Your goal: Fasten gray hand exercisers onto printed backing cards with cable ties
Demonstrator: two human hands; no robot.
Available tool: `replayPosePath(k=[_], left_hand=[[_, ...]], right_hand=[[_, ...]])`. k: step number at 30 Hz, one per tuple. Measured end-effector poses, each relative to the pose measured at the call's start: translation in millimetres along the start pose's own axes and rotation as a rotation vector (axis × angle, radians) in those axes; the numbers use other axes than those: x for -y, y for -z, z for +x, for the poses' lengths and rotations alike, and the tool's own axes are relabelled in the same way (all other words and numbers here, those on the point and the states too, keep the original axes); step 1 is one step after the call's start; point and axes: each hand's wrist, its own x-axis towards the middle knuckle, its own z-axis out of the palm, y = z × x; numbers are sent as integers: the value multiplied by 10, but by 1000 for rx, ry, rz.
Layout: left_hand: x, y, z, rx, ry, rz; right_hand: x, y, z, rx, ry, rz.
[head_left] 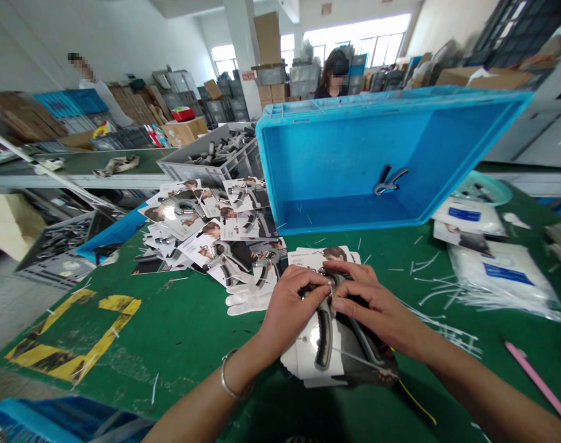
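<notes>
A grey and black hand grip [324, 338] lies on a stack of printed cards [303, 363] in front of me, its two handles spread towards me. My left hand [292, 307] pinches at the coil end of the grip, thumb and forefinger together; a thin white tie seems to be between the fingertips. From the other side my right hand [372, 301] also has its fingers closed at that coil end, close against the left fingertips. The exact hold on the tie is partly hidden by the fingers. A white glove [247, 299] lies left of the stack.
A blue crate [335, 166] stands on its side behind the cards, one hand grip in it. Carded grips [229, 246] pile up at left. White ties [446, 295], bags [511, 271] and a pink stick [539, 381] lie at right. Two people are in the background.
</notes>
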Motion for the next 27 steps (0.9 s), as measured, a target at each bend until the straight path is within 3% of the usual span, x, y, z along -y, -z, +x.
replayPosePath(k=[5,8,11,13,15,21,23,25,27], left_hand=[[9,9,-14,14,-74,39],[-18,57,-11,84,-162,24],[-63,116,11,149,-61,-75],[-99,139,33,138,20,-106],[-140,145,53,95,10,-92],[-299,54,-15,-68,-151,26],[-344,-8,-116,-25,-273,160],[-364,-60,-234,90,-402,324],[-355,-85,-331,164,-457,406]], right_hand=[[12,-7,14,-14,-21,8],[-13,-25,26,-45,-19,38],[-42,-51,30,-94,-16,46],[-58,-70,28,-107,-10,34],[-73,-88,24,-113,3,16],[-88,-166,53,-158,63,-79],[-81,-184,74,-187,70,-85],[-70,-193,89,-198,65,-74],[-62,-200,96,-207,68,-70]])
